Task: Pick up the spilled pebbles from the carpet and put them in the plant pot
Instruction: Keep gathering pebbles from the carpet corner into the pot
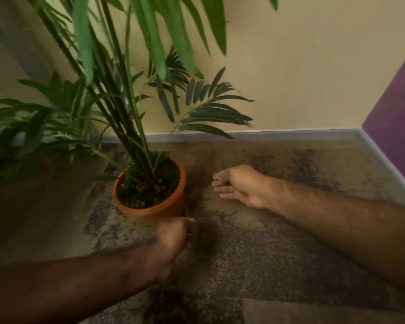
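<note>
Your left forearm comes in from about 8 o'clock, bare, wrist bent slightly, and your left hand [173, 235] sits just below centre with its fingers curled inward; blur hides whether they pinch anything. Your right forearm enters from 4 o'clock and reaches toward centre. Your right hand [239, 185] lies palm turned up and leftward, fingers straight and relaxed, pointing toward 9 o'clock.

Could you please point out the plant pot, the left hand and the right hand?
Pot [166, 208], head view, on its orange front wall.
Left hand [173, 235], head view, on its back.
Right hand [239, 183], head view, on its palm.
</note>
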